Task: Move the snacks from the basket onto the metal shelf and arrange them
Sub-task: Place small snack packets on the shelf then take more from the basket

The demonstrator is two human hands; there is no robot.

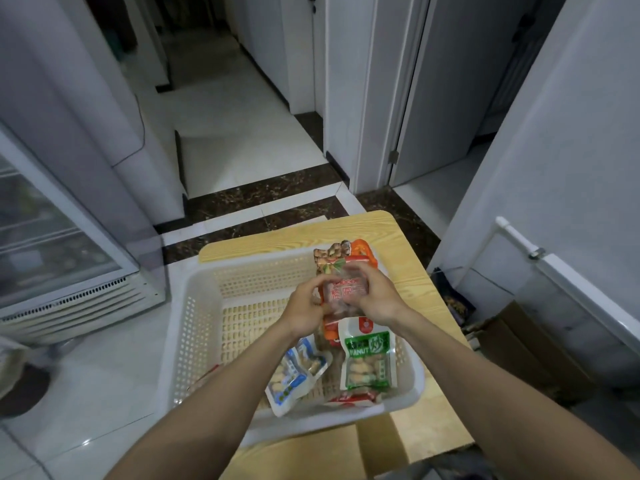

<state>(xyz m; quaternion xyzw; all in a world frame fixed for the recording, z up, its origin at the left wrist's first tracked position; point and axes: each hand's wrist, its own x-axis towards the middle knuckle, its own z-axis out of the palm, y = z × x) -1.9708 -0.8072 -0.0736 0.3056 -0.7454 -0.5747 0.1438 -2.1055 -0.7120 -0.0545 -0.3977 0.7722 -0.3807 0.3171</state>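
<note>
A white perforated plastic basket (194, 327) sits on a small wooden table (408, 271). Above it, my left hand (304, 311) and my right hand (375, 296) grip a stack of snack packets (346, 289) from both sides; the top packet is clear with red print, and orange and peanut-printed packets show behind it. In the basket lie a green peanut packet (367, 362), a blue packet (294, 375) and a red-and-white packet (353, 400). No metal shelf is in view.
A glass-door cooler (52, 237) stands at the left. A white cabinet with a rail (526, 247) is at the right, with a cardboard box (512, 344) on the floor beside the table. A tiled hallway (221, 98) lies ahead.
</note>
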